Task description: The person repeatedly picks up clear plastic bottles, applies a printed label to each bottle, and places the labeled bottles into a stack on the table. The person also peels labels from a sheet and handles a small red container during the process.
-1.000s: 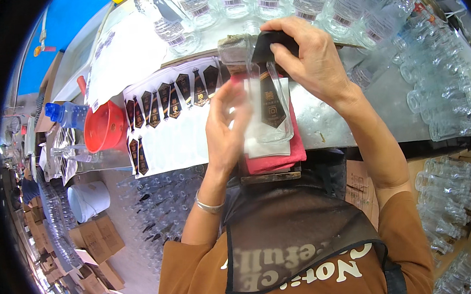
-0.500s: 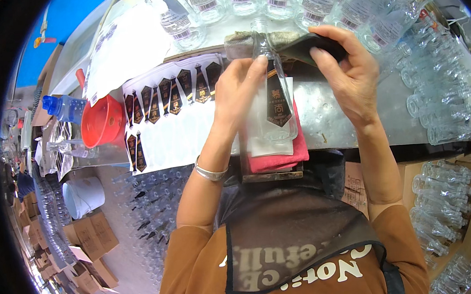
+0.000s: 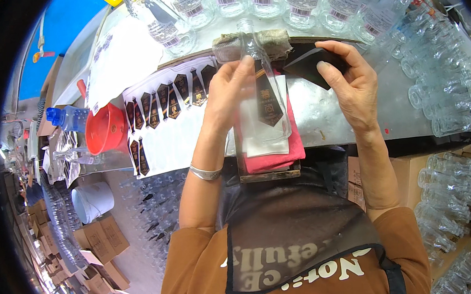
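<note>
Has shifted flat black angular piece point(image 3: 315, 69), pinched by right hand point(image 3: 354, 87), off clear glass bottle point(image 3: 266, 134) lying on white cloth point(image 3: 263, 149), baring its tie-shaped black label point(image 3: 267, 99). Touches bottle's shoulder with left hand point(image 3: 224, 91); cannot tell whether gripping

I count two bare hands, one left hand point(image 3: 227, 92) and one right hand point(image 3: 355, 85), one silver bracelet point(image 3: 206, 173), one black flat piece point(image 3: 318, 67), one bottle point(image 3: 268, 97) between the hands, one red bucket point(image 3: 104, 129), one white bucket point(image 3: 93, 202), and one blue-capped bottle point(image 3: 73, 119). The stacked bottles point(image 3: 438, 89) at right crowd too thickly to count.
</note>
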`<state>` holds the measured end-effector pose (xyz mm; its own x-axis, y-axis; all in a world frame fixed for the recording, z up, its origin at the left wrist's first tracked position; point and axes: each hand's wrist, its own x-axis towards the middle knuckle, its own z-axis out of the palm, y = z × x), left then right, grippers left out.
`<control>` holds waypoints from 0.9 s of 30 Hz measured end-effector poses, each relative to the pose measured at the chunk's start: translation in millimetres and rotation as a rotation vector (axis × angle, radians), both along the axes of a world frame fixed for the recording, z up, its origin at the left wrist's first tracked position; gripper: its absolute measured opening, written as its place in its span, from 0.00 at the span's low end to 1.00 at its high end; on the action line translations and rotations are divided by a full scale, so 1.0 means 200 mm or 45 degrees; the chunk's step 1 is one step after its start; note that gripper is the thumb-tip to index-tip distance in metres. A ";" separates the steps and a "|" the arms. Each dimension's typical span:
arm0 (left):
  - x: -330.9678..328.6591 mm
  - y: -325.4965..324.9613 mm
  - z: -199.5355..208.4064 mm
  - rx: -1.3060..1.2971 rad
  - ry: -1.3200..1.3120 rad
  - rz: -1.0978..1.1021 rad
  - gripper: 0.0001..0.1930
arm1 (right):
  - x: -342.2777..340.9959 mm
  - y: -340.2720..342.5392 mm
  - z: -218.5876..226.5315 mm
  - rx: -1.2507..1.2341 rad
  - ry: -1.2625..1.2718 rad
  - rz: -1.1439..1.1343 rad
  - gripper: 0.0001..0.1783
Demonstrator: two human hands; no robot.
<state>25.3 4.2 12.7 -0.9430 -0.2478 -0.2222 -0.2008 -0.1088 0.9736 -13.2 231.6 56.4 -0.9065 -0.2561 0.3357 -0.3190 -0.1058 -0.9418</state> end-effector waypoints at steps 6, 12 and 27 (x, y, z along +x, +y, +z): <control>-0.03 0.03 0.05 -0.198 -0.004 -0.052 0.32 | 0.01 0.04 -0.04 0.030 -0.056 -0.011 0.16; -0.01 0.03 0.07 -0.239 -0.076 -0.043 0.32 | 0.01 0.02 -0.05 0.052 -0.090 0.009 0.16; 0.46 -0.07 -0.06 -0.088 0.203 0.103 0.32 | 0.27 -0.11 0.03 0.666 1.012 0.569 0.17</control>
